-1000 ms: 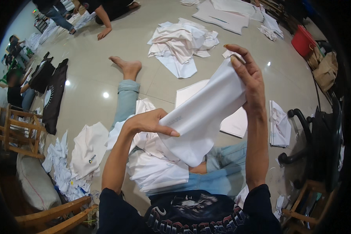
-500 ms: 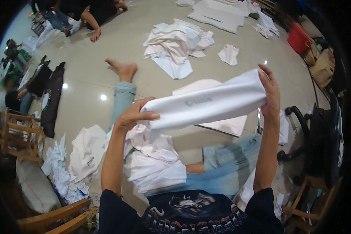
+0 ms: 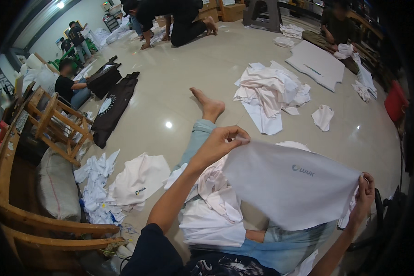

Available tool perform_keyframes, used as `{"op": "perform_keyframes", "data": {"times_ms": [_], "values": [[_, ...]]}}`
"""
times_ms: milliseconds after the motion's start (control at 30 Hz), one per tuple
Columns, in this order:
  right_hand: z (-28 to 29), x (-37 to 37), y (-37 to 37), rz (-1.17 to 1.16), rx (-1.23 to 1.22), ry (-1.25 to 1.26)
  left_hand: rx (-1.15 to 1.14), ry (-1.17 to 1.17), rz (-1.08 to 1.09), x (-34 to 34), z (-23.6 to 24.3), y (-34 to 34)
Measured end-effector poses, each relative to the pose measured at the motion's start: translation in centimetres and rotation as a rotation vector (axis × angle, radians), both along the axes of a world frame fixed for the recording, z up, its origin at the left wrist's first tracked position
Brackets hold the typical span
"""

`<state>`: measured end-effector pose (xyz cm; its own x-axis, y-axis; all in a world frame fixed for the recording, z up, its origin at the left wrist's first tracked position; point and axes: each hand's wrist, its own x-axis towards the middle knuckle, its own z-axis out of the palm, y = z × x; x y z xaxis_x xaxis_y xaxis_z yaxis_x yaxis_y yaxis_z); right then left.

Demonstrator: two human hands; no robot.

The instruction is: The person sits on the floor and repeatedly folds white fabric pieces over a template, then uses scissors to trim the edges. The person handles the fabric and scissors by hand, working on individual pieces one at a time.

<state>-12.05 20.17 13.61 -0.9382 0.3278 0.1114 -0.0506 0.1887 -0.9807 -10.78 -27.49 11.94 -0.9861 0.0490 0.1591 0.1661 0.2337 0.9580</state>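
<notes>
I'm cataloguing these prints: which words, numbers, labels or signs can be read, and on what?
Wording isn't copied here, only placed:
Raised grey cloth: round emblem, short dark word.
Cream floor cloth: emblem, short dark word.
Dark brown cloth: white print, no legible lettering.
Worn shirt: pale print, cut off, unreadable.

Open floor [image 3: 156,99] between dark garments [image 3: 117,103] and the bare foot [image 3: 211,108]! Beyond the held cloth [image 3: 287,195], a pale fabric heap [image 3: 269,89] blocks passage.

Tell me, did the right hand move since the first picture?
Yes, the right hand moved away from the crumpled white cloth pile ahead, back toward the dark shirt.
</notes>
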Motion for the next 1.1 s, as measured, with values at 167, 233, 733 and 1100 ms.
{"op": "perform_keyframes", "data": {"times_ms": [167, 233, 733, 1100], "values": [[-9.3, -7.0, 5.3, 0.000, -0.253, 0.068, -0.205, 0.167, 0.296, -9.1, -6.9, 3.1], [-8.2, -7.7, 3.8, -0.006, -0.272, 0.176, -0.024, 0.283, 0.314, -10.3, -6.3, 4.8], [-19.9, -0.4, 2.4, -0.107, 0.388, -0.093, 0.131, -0.255, 0.241, -7.3, -19.8, 8.8], [-22.9, 0.8, 2.6, 0.053, 0.778, -0.234, -0.305, -0.135, 0.204, -3.8, -24.3, 9.0]]}}
